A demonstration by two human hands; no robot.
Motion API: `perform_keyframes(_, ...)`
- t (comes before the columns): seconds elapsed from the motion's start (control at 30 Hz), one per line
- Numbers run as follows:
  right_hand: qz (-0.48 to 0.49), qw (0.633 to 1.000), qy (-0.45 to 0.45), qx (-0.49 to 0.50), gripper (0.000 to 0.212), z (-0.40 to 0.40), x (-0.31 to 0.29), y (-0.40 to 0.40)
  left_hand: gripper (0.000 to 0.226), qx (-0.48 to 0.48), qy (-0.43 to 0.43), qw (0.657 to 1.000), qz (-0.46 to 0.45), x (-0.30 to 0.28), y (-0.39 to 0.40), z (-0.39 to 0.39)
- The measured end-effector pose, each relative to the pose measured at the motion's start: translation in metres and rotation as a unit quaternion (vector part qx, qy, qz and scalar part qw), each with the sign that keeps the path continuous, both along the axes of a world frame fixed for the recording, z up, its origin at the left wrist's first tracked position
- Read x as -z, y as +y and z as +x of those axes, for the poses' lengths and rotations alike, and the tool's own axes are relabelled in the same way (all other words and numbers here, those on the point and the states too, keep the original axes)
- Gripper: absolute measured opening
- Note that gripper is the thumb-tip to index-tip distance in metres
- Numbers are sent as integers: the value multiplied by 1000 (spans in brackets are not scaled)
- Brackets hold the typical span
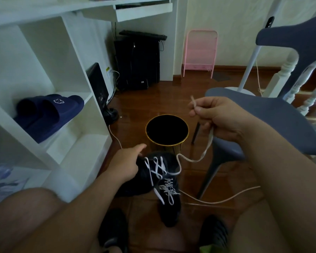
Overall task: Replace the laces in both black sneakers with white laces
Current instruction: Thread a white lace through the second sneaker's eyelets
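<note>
The right hand (217, 117) is raised, its fingers (196, 111) pinched on the free end of a white lace (206, 148) that runs down to a black sneaker (153, 172). The left hand (124, 165) grips that sneaker's side, fingers curled around it. A second laced sneaker (169, 203) stands on the wooden floor (226, 212) just beside it. A black bin (167, 132) sits behind, a grey chair (263, 114) to the right.

We see a wooden floor (199, 84) bearing a black bin (167, 143), a sneaker (169, 203), a pink rack (200, 52) and a white cable (221, 198).
</note>
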State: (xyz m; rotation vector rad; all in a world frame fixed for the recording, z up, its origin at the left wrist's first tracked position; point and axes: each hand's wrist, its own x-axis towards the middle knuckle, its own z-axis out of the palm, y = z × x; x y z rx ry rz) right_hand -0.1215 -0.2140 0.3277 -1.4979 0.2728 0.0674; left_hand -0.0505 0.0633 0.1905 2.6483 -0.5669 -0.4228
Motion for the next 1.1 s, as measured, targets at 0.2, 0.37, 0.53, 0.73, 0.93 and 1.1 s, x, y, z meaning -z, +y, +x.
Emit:
perform_keyframes(0.2, -123, 991, -17, -46, 12, -9, 2, 0, 64, -154, -98, 964, -192, -17, -5, 4)
perform_keyframes(0.37, -251, 964, -90, 11, 10, -4, 17, 33, 71, -122, -244, 914, -301, -35, -15, -11)
perform_keyframes(0.53, -251, 957, -130, 59, 11, -1, 29, 49, 69, -86, -310, 885, -336, -47, -28, -28)
perform_keyframes(0.73, -208, 957, -158, 124, 12, 1, 30, 55, 67, -102, -287, 874, -379, -56, -39, -36)
perform_keyframes(0.93, -13, 977, -136, 166, 22, 3, 27, 70, 70, -105, -261, 862, -422, -65, -51, -46)
perform_keyframes(1.1, -23, 983, -118, 138, 20, 6, 25, 77, 69, -137, -161, 860, -465, -58, -58, -50)
